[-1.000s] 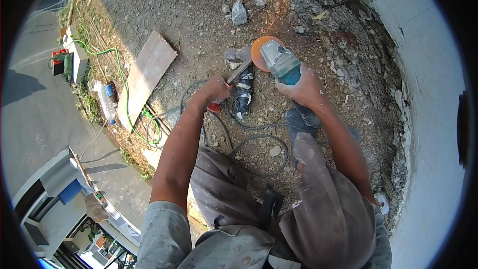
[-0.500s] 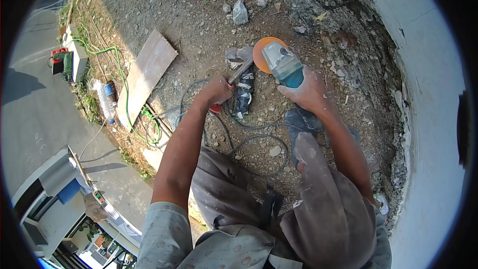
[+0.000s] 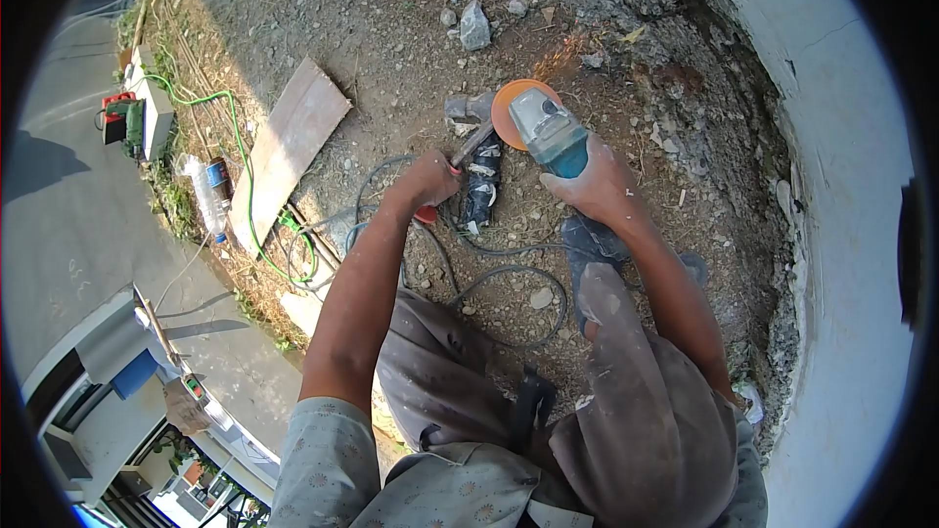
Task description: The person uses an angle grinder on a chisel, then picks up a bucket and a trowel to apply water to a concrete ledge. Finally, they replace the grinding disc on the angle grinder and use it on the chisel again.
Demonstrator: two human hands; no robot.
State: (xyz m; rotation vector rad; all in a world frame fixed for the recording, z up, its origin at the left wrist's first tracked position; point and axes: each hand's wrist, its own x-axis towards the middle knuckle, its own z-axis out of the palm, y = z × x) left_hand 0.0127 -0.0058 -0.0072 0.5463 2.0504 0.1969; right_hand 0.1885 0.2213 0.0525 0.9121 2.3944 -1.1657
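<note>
My right hand (image 3: pixel 599 181) is wrapped round the body of a teal and grey angle grinder (image 3: pixel 544 127) with an orange disc (image 3: pixel 518 110). Orange sparks (image 3: pixel 559 57) fly from the far side of the disc. In my closed left hand (image 3: pixel 430 181) is a red-handled tool with a metal blade (image 3: pixel 471 143), its tip right at the disc's left edge. Beneath that blade lies a hammer (image 3: pixel 481 191) on the dirt, its handle wrapped in black and its head partly overlapped by the blade.
Cable (image 3: pixel 509 337) loops over the ground near my feet. Leftward are a wooden board (image 3: pixel 298 137), a green cord (image 3: pixel 245 152) and a plastic bottle (image 3: pixel 203 196). A rock (image 3: pixel 474 25) lies ahead, and a pale wall (image 3: pixel 841 235) runs along the right.
The grinder and my right hand have shifted slightly left and down, bringing the disc to the blade tip. Sparks have appeared beyond the disc. My left hand has barely moved.
</note>
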